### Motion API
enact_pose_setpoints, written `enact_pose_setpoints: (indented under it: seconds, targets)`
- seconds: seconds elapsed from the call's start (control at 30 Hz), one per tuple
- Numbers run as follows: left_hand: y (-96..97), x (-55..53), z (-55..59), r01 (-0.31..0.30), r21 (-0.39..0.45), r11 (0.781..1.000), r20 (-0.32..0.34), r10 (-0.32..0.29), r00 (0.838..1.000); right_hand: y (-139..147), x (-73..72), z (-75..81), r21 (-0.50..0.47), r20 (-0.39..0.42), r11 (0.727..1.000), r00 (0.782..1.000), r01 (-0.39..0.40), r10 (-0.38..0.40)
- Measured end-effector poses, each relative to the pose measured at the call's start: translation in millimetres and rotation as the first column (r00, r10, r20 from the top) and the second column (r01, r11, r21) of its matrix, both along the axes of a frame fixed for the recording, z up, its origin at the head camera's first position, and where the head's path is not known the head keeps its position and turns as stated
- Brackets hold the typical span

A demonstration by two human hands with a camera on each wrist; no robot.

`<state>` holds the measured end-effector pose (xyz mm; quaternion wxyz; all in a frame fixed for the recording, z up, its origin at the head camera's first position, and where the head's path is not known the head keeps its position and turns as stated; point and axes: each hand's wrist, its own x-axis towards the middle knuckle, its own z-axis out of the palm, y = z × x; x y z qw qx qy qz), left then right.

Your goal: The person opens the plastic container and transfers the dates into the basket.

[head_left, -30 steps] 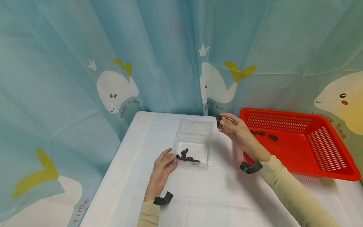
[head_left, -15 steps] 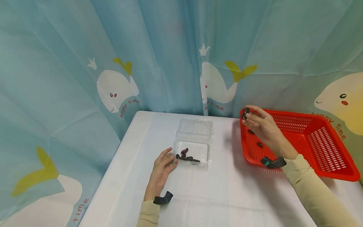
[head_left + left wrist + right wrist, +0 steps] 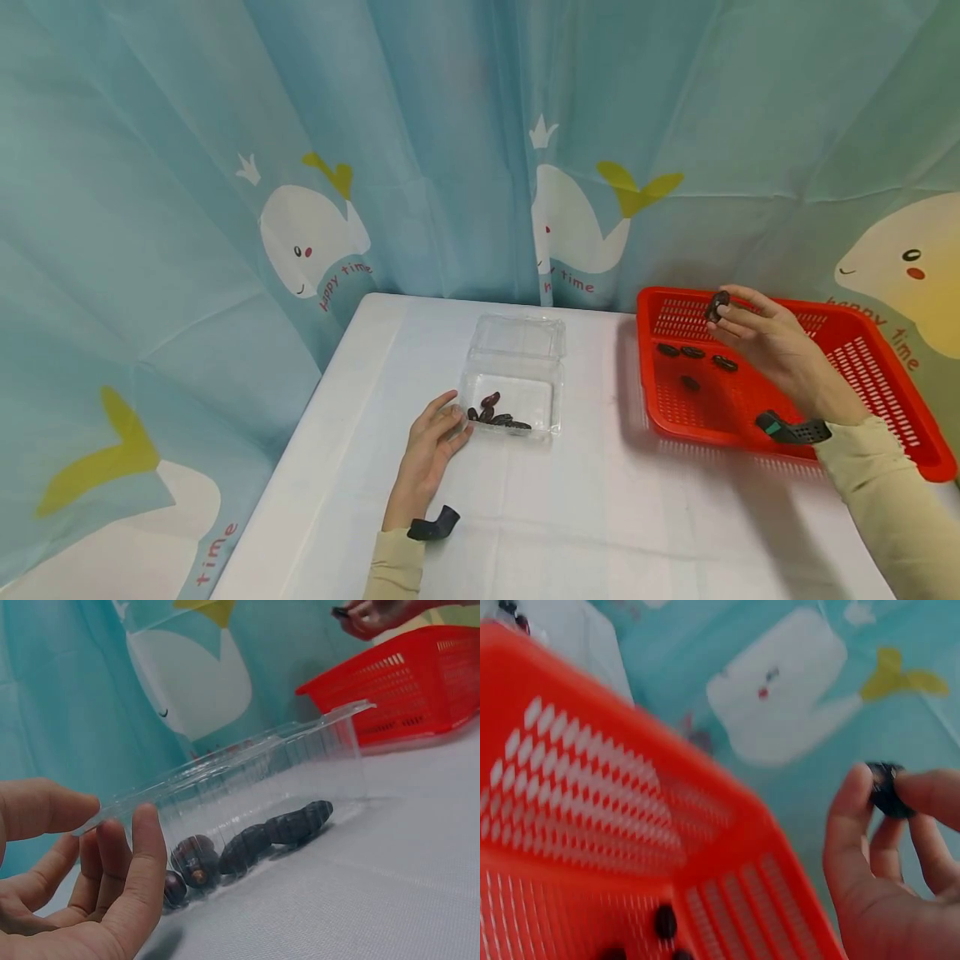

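Judging by how things lie, you look to be partway through: the dates are divided between two containers, with a single one in the air. That date point(image 3: 717, 307) is pinched between the thumb and fingertips of your right hand point(image 3: 780, 346), held up above the rim of the red basket point(image 3: 731, 404) and touching neither container, so its placing is not yet done. In the basket you have at least four loose dates point(image 3: 692, 352): three in a rough row toward the back and another nearer the front, all at its left end; your right arm hides part of the floor, so you cannot be sure of the full count. The clear box point(image 3: 532, 396) has about five more dates point(image 3: 502, 419), bunched along its front wall and front left corner, some overlapping, so that number is uncertain too. Its lid point(image 3: 517, 336) is folded back flat, so the box is not closed up. Your left hand point(image 3: 429, 446) grips that front left corner, fingers curved round the rim, with none of the fruit in its grasp. Both containers rest on the white counter point(image 3: 562, 517), well apart.
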<state>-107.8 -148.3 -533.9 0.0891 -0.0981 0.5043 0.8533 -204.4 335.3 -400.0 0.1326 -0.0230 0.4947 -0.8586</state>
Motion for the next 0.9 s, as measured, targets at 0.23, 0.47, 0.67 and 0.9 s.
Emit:
enact_pose_setpoints:
  seconds: [0.23,0.47,0.67,0.9]
  targets:
    - [0.9,-0.5,0.3,-0.011,0.011,1.000,0.001,0.011,1.000,40.1,-6.4,-19.7,0.041,0.021,0.987,0.987,-0.158,0.157]
    - [1.0,-1.1,-0.5,-0.014,0.012,1.000,0.003,0.014,1.000,67.6,-14.4,-38.6,0.156,0.040,0.968,0.980,-0.197,0.193]
    - [1.2,-1.3,-1.0,-0.015,0.014,1.000,0.006,0.015,1.000,79.2,-17.6,-40.2,0.494,0.152,0.853,0.983,-0.167,0.105]
    - [1.6,-1.1,-0.2,-0.013,0.023,1.000,0.008,0.013,1.000,94.6,-15.2,-50.6,0.552,0.080,0.808,0.977,-0.208,0.197]
